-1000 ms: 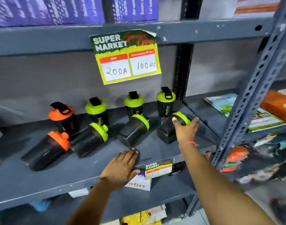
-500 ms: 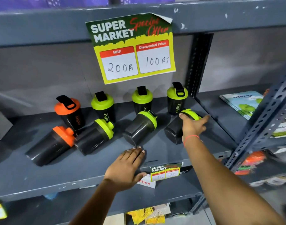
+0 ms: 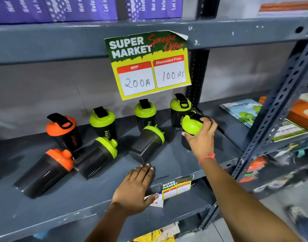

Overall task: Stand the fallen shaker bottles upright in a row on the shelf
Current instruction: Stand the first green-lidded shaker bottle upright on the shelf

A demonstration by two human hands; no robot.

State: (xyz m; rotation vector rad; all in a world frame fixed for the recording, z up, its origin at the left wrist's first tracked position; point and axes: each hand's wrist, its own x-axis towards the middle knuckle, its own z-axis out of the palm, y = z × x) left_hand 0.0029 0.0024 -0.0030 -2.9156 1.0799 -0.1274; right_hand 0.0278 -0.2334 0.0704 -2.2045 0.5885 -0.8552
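Observation:
On the grey shelf (image 3: 193, 165), several dark shaker bottles stand upright along the back: one orange-lidded bottle (image 3: 63, 131) and three green-lidded, the rightmost (image 3: 178, 109). In front, three lie on their sides: an orange-lidded shaker (image 3: 45, 172), a green-lidded shaker (image 3: 97, 156) and another green-lidded shaker (image 3: 147, 144). My right hand (image 3: 200, 137) grips a fourth green-lidded shaker (image 3: 190, 124) at the right end, tilted nearly upright, its base hidden behind the hand. My left hand (image 3: 134, 187) lies flat on the shelf's front edge, fingers apart, holding nothing.
A yellow "Super Market" price sign (image 3: 149, 65) hangs from the shelf above. Purple boxes (image 3: 80, 7) fill the top shelf. A slotted grey upright (image 3: 275, 109) stands at right, with booklets (image 3: 244, 110) on the neighbouring shelf. A small price tag (image 3: 176, 187) hangs on the front edge.
My right hand has closed around the rightmost fallen green-lidded shaker and tipped it from lying flat to nearly upright. The left hand has stayed on the shelf edge.

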